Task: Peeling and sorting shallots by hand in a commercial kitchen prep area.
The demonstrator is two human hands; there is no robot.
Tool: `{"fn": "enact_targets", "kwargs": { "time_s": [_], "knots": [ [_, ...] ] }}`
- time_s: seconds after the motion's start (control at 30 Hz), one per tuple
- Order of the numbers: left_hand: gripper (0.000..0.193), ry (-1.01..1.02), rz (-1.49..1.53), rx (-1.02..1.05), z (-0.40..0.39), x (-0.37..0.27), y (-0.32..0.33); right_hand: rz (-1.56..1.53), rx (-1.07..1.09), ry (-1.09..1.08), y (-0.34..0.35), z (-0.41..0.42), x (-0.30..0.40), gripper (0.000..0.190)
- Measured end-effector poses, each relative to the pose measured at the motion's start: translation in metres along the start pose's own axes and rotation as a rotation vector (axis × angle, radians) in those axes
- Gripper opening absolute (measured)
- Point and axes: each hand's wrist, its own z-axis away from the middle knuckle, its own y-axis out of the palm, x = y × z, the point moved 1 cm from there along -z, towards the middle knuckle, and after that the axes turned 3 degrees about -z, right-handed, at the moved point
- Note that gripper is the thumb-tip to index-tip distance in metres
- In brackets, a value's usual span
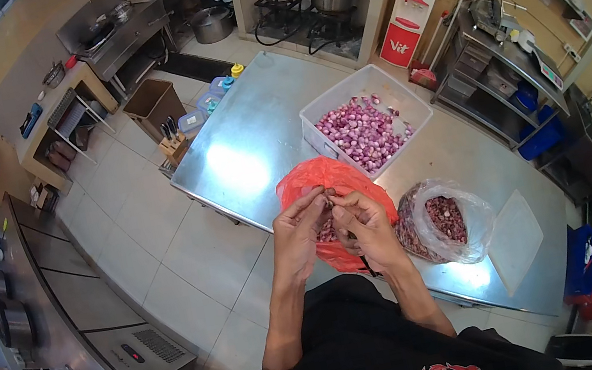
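My left hand [298, 232] and my right hand [365, 226] meet over an open red plastic bag [303, 177]. Between their fingertips they pinch a small dark shallot [328, 200], mostly hidden by the fingers. Below the hands, reddish-brown shallot skins or unpeeled shallots [326, 233] show inside the bag; which of the two is hard to tell. A thin black object [368, 266] shows beneath my right wrist, its kind unclear. Just beyond the bag, a translucent plastic bin [310, 123] holds many peeled purple shallots [364, 134].
On the steel table [252, 103], a clear plastic bag [481, 223] of unpeeled shallots stands at right, beside a white cutting board [517, 241]. A knife block [173, 147] and lidded containers [193, 121] line the left edge. A brown waste bin [154, 106] stands on the floor beyond.
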Motion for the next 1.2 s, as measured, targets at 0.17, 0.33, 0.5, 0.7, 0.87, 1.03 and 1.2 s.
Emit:
{"fn": "enact_targets", "kwargs": {
  "time_s": [0.17,0.33,0.5,0.7,0.87,1.03,1.2],
  "knots": [
    [0.025,-0.046,0.103,0.055,0.0,-0.001,-0.004,0.095,-0.044,0.0,0.001,-0.007,0.013,0.02],
    [0.026,-0.042,0.088,0.035,-0.002,-0.007,-0.001,0.28,-0.25,-0.186,-0.021,-0.024,0.007,0.02],
    [0.026,0.028,0.047,-0.03,-0.005,-0.004,-0.004,0.628,-0.278,-0.197,-0.023,-0.021,0.006,0.019],
    [0.031,0.04,0.055,-0.072,-0.007,-0.002,-0.006,0.627,-0.158,-0.145,-0.016,-0.015,0.007,0.029],
    [0.033,0.054,0.032,-0.063,-0.005,-0.004,-0.002,0.582,0.109,-0.191,-0.003,-0.01,0.015,0.034],
    [0.032,0.058,-0.002,-0.051,-0.004,-0.005,-0.002,0.675,0.135,-0.239,-0.012,-0.013,0.008,0.034],
    [0.032,0.082,0.027,-0.045,0.0,-0.006,0.004,0.784,0.094,-0.316,-0.006,-0.009,0.011,0.028]
  ]
}}
